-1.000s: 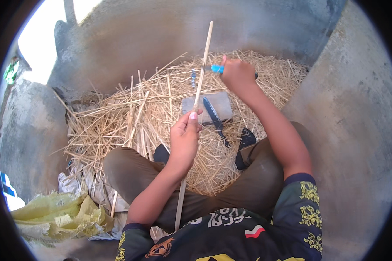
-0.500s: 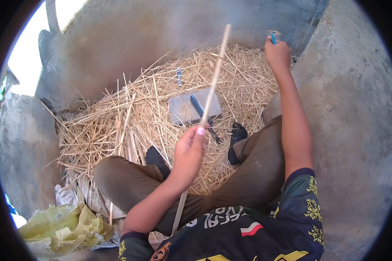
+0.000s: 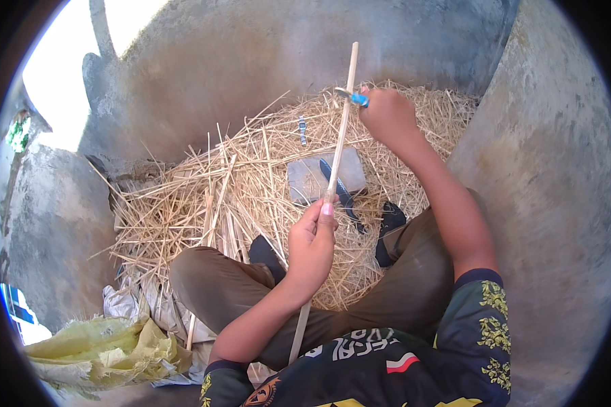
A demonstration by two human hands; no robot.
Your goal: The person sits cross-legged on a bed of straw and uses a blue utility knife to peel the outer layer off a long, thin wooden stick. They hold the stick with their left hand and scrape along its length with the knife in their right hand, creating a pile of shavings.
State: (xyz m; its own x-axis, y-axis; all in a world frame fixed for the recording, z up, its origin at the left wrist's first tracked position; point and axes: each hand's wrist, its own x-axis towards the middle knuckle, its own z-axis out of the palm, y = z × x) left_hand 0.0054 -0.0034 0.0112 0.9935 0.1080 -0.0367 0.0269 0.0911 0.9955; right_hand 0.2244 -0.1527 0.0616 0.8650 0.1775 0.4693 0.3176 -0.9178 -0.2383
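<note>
A long pale stick (image 3: 342, 140) rises at a slant from my lap to the far wall, and my left hand (image 3: 312, 239) is closed round it near its middle. My right hand (image 3: 391, 119) grips a small knife (image 3: 358, 100) by its blue handle. The short blade lies across the upper part of the stick; its exact contact is hard to make out. Below the stick, a dark knife (image 3: 346, 198) with a patterned blade rests on a grey block (image 3: 305, 180). The stick partly covers that knife.
Straw-like shavings (image 3: 183, 183) cover the floor around the block. A metal-banded watch (image 3: 302, 130) lies on them. Concrete walls (image 3: 251, 61) stand ahead and at both sides. A torn yellowish sack (image 3: 108, 342) is at the lower left, beside my crossed legs (image 3: 214, 281).
My right hand has come down and left from the far right, bringing the small knife across the stick. My left hand keeps its grip on the stick. The whole view has shifted slightly.
</note>
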